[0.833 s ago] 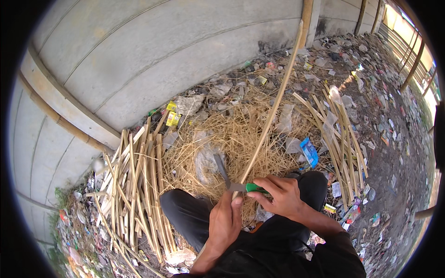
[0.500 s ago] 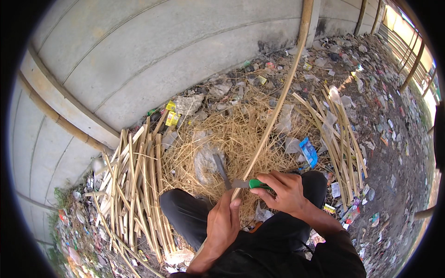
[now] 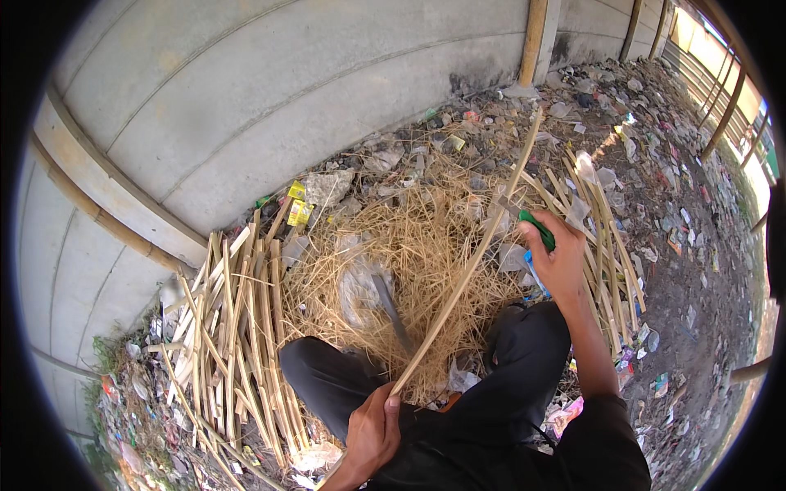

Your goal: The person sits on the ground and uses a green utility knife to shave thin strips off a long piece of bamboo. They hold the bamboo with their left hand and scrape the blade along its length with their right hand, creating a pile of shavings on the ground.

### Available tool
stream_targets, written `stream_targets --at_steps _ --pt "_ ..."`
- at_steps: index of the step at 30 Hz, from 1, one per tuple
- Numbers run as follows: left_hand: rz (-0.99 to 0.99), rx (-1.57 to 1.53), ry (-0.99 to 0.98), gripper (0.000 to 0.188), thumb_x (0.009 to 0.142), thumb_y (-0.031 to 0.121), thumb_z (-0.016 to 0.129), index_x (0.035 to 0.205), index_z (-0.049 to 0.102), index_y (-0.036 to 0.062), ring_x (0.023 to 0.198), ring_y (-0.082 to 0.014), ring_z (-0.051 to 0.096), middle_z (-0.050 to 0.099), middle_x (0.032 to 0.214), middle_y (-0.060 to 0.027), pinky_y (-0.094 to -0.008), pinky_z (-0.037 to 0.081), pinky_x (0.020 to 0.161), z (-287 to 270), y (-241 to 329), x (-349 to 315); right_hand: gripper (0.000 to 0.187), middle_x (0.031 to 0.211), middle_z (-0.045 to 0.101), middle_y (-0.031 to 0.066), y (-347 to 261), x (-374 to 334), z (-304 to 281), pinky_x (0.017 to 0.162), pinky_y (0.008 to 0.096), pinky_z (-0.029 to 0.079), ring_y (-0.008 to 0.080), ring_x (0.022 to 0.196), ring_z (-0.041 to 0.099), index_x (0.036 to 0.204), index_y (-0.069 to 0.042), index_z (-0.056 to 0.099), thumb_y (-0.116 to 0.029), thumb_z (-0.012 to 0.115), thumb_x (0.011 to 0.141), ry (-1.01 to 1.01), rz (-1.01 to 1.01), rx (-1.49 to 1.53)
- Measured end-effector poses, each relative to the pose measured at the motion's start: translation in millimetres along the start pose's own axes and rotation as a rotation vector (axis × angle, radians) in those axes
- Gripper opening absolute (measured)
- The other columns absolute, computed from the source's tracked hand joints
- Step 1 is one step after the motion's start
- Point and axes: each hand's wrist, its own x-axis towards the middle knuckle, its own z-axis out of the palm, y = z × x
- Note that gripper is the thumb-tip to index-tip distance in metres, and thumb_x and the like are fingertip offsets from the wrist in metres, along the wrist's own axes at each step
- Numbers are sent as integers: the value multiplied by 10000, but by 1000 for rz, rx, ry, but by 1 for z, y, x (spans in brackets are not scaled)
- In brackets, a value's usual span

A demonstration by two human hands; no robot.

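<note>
My left hand (image 3: 372, 432), low near my lap, is closed round the near end of a long bamboo strip (image 3: 455, 296). The strip slants up and away to the right. My right hand (image 3: 562, 259) grips the green handle of a knife (image 3: 544, 232), and its short blade lies against the strip toward the far end. Between my knees, a dark flat metal blade (image 3: 388, 306) rests on crumpled clear plastic (image 3: 354, 293) and pale shavings (image 3: 426, 221); its lower end sits close to the strip.
Many bamboo strips (image 3: 233, 327) are stacked at the left, and a smaller bundle (image 3: 607, 245) lies at the right. A concrete wall (image 3: 270, 106) stands behind. Litter (image 3: 684, 221) covers the dark ground. Yellow packets (image 3: 300, 213) lie by the wall.
My right hand has moved the knife up and away along the strip, from beside my left hand toward the far end. My left hand has drawn the strip back toward my lap.
</note>
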Motion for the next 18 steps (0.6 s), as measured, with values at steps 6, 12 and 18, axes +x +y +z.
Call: stream_targets --at_steps 6,12,18 --pt "-2 -15 37 533 1210 385 395 1267 709 -42 692 -236 633 630 786 -122 -382 519 692 -8 -31 -27 293 761 731 113 60 40 -15 588 351 491 194 600 641 1103 -4 785 -292 749 1062 146 112 -117" --pt "-108 -196 13 464 1206 329 426 1289 695 -41 700 -245 610 604 788 -121 -383 506 691 -20 -21 -11 277 761 697 97 16 9 -12 598 330 478 171 625 601 1119 8 737 -264 742 1069 4 162 118" --pt "-111 -416 -51 438 1196 310 495 1374 674 -48 726 -143 522 576 796 -38 -339 448 668 -11 -6 30 290 972 776 109 -74 -70 13 643 384 593 272 769 775 1120 -37 717 -293 805 1016 -380 -111 308"
